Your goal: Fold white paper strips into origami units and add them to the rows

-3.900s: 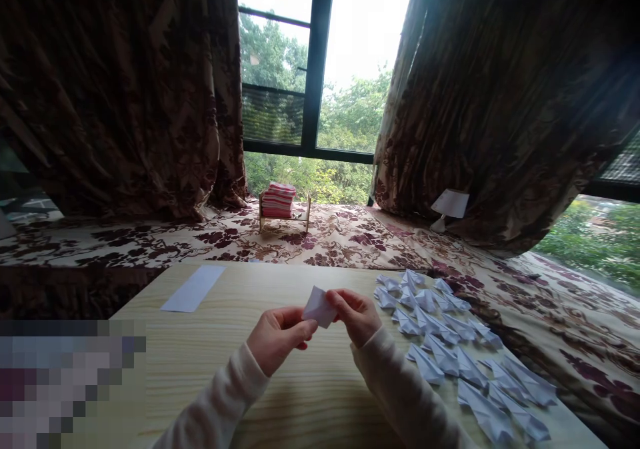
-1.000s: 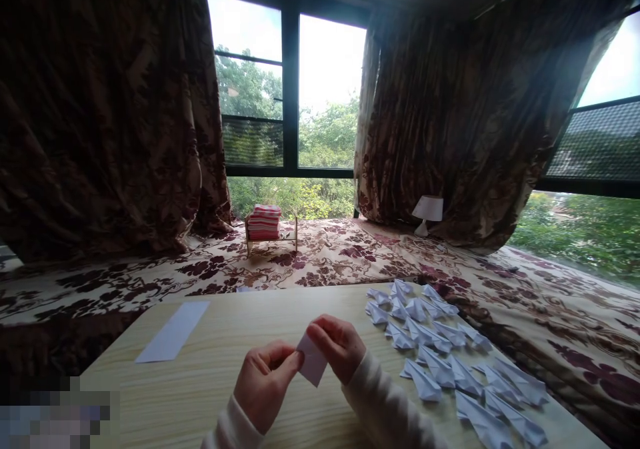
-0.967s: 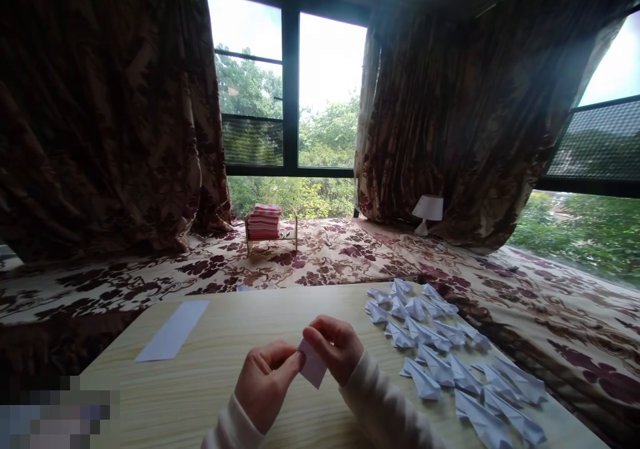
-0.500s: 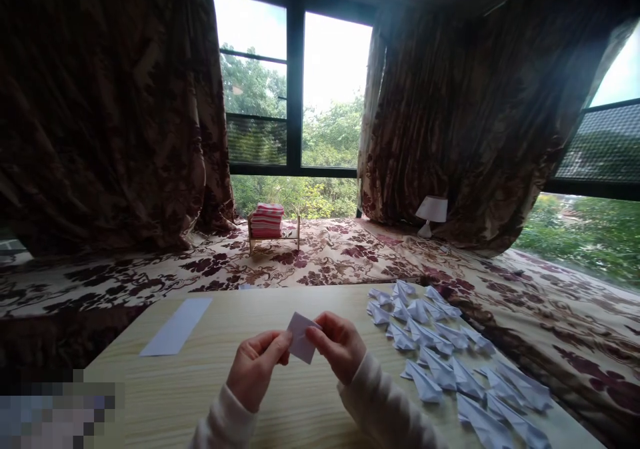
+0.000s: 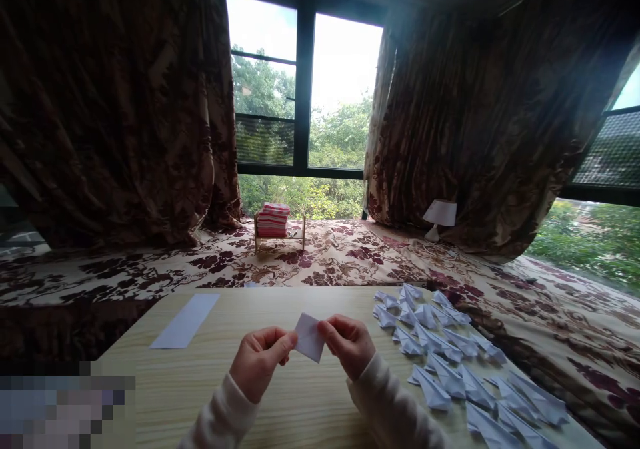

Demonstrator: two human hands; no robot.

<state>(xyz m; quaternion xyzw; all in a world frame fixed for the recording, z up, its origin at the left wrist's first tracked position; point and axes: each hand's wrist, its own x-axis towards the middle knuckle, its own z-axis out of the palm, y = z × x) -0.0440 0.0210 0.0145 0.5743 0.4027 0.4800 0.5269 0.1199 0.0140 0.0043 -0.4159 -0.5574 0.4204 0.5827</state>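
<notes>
A small folded piece of white paper [image 5: 309, 337] is held up above the light wooden table [image 5: 210, 382]. My left hand [image 5: 260, 364] pinches its left edge between thumb and fingers. On the other side, my right hand [image 5: 349, 344] grips the paper's right edge. Both hands hover a little above the tabletop, close together, and both are closed on the paper. Cream sleeves cover my forearms.
Several folded white paper planes [image 5: 450, 362] lie in rows on the table's right side. A flat white paper strip [image 5: 186, 320] lies at the far left. Beyond the table are a floral-covered ledge, a small wooden rack with striped cloth [image 5: 277, 220], a small lamp [image 5: 439, 216] and dark curtains.
The folded paper has been turned and lifted slightly between my hands, from hanging low between the fingers to standing higher. The view has shifted a little to the left.
</notes>
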